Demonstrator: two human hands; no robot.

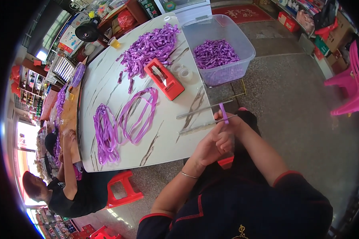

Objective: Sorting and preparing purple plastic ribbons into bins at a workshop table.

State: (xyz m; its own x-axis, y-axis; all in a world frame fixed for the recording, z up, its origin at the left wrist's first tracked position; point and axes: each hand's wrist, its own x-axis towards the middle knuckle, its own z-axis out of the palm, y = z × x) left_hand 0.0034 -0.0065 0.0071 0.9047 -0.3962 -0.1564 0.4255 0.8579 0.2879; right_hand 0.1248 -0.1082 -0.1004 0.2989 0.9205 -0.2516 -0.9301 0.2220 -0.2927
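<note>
Beyond the table's near right edge, a short purple ribbon is looped around the ends of two thin metal rods. My left hand is closed at the ribbon's lower end, its fingers curled and thumb raised toward the rod tip. Just right of it, my right hand pinches at the same ribbon, with some fingertips hidden behind it. Left of the rods, long loops of purple ribbon lie on the marble-patterned table. A red tape dispenser stands beyond them.
A heap of folded purple ribbon pieces covers the table's far part, near clear tape rolls. A translucent bin with more pieces adjoins the right edge. At left, another person works at a wooden table; a red stool stands nearby.
</note>
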